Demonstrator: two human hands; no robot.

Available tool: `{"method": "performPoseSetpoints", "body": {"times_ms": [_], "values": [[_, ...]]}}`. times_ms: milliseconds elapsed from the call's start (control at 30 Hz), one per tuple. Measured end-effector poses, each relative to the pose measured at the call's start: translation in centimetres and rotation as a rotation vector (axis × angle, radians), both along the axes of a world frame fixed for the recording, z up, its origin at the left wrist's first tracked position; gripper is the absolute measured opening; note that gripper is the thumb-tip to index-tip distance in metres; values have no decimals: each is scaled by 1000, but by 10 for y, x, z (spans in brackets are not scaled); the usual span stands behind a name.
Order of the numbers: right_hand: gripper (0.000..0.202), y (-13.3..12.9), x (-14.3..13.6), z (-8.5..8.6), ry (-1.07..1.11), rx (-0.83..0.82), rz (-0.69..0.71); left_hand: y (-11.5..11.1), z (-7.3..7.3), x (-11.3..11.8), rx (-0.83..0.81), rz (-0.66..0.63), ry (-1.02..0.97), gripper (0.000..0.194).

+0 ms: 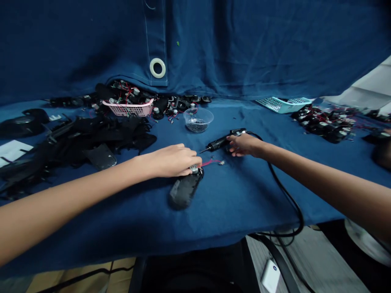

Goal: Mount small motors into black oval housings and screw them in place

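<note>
My left hand (182,160) has its fingers closed over the upper end of a black plastic housing (185,190), which lies at a slant on the blue cloth. A small silvery part shows under the fingertips, and red wires (210,161) with a pale connector trail off to the right. To the right, my right hand (243,143) grips the rear of a black electric screwdriver (219,143). The bit points left toward my left hand, and a black cable runs from the back. Part of the tool's rear is hidden by my fingers.
A clear bowl (198,118) of small dark screws stands behind my hands. At the back left are a pink basket (128,109) of wired parts and a heap of black housings (100,138). A turquoise basket (282,105) and wired parts (325,122) lie right.
</note>
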State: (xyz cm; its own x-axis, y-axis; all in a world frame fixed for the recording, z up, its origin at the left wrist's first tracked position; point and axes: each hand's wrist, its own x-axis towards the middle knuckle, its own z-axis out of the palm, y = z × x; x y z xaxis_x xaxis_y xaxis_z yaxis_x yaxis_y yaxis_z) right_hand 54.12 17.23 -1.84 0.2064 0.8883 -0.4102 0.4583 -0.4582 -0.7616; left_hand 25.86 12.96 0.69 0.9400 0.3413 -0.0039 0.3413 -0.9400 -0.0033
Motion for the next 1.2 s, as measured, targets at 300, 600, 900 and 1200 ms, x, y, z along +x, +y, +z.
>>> {"method": "performPoseSetpoints", "body": {"times_ms": [300, 600, 900, 1200], "values": [[46, -57, -42, 29, -426, 615, 784, -24, -19, -23, -92, 505, -59, 38], [72, -86, -74, 4, -716, 728, 1150, -34, -7, -23, 38, 333, -193, 52], [59, -77, -82, 7, -612, 671, 1159, -16, -18, -17, -35, 256, -12, 51], [57, -77, -82, 4, -631, 700, 1136, -20, -15, -13, 22, 227, 37, 47]]}}
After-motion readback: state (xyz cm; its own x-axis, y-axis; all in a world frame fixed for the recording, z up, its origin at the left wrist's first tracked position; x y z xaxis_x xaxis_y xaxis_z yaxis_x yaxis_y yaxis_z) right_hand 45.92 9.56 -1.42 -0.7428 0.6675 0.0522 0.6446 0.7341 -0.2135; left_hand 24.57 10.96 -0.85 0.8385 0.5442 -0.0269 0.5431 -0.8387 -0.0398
